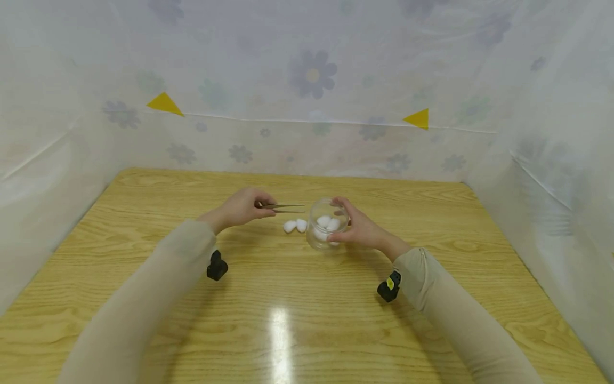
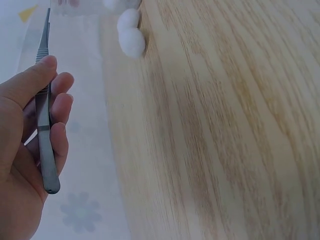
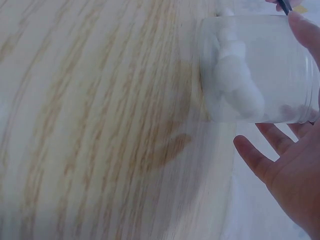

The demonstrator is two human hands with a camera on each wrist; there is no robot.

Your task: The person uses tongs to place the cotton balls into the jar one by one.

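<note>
on wooden table (image 1: pixel 307 330), floral sheet walls (image 1: pixel 312 74), left fingers (image 2: pixel 55 95) pinching tweezers (image 1: pixel 285 207), right fingers (image 1: pixel 342 224) curled round jar (image 1: pixel 322 224)

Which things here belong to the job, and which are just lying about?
In use:
left hand pinching thin metal tweezers
right hand holding clear plastic jar
white cotton balls

Lying about:
wooden table
yellow triangle markers

Beige long sleeves (image 1: pixel 144 298); black wrist cameras (image 1: pixel 217 265) — one yellow-marked
</note>
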